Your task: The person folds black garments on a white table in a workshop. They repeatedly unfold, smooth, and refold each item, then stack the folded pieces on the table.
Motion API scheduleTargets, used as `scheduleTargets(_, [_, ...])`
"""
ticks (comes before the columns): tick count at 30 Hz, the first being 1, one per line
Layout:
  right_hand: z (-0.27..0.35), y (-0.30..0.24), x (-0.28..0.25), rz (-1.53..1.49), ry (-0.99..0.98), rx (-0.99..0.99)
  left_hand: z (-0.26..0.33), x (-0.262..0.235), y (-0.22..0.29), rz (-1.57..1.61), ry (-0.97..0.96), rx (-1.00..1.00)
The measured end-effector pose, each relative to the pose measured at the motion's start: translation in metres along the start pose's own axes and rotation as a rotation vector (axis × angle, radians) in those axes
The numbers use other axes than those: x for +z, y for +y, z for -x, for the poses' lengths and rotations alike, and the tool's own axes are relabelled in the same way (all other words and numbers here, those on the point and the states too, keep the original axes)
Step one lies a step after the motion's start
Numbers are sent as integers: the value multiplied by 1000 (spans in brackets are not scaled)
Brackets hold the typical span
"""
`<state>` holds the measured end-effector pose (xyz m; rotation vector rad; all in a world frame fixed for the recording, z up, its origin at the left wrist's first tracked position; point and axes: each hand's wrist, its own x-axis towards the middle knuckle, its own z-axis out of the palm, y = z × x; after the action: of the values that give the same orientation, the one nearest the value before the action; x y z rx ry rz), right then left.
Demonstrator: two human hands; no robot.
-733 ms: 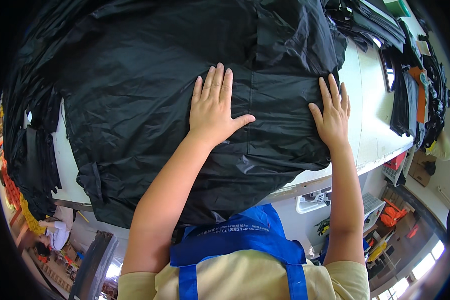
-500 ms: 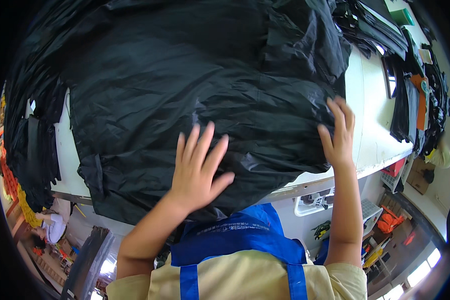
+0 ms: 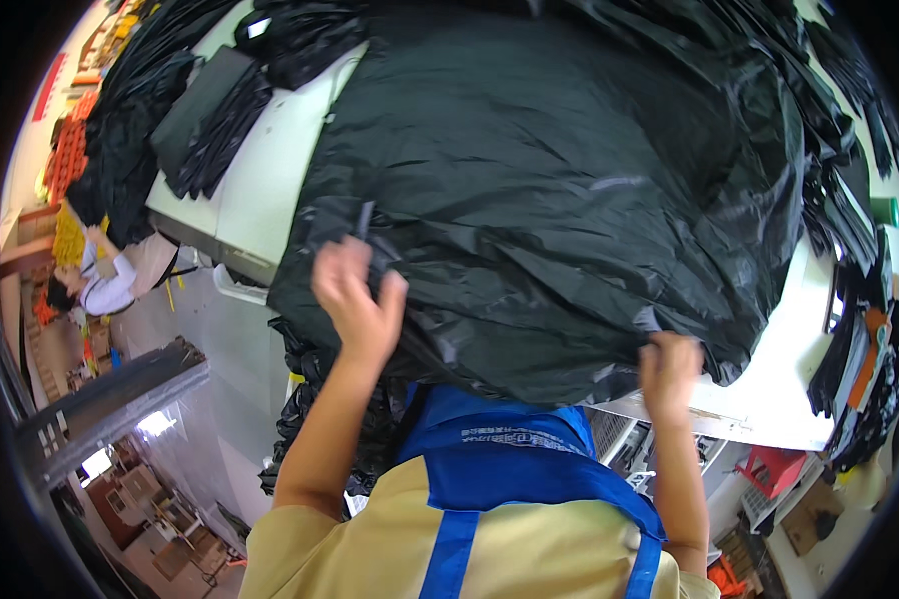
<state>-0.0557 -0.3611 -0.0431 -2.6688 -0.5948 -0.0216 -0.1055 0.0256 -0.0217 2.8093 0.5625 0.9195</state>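
At far left, a second person (image 3: 100, 285) crouches on the floor below a white table (image 3: 260, 190) stacked with folded black fabric (image 3: 205, 120). The left hand (image 3: 357, 299) is raised at the near left edge of a large black sheet (image 3: 569, 200), its fingers pinched on a fold of it. The sheet, thin, glossy and heavily creased, billows in a rounded mound over the table and spills off the near edge toward the person's blue apron (image 3: 509, 469). The right hand (image 3: 669, 369) is closed on the sheet's lower right hem, just above the table's edge. More dark garments (image 3: 859, 329) hang at far right.
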Motion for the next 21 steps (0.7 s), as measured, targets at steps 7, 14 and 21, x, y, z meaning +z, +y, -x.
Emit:
scheduleTargets(7, [-58,-136,29,-545,-283,66,-40,-13,-102,527,-480,-560])
scheduleTargets(14, [-126,-243,18,-1520,-583,561,-75,-68,-27,923,-553,-391])
scheduleTargets(21, [-112,-215,-19,-1840,-343,524,-35,-71,8,1585,-532,-793])
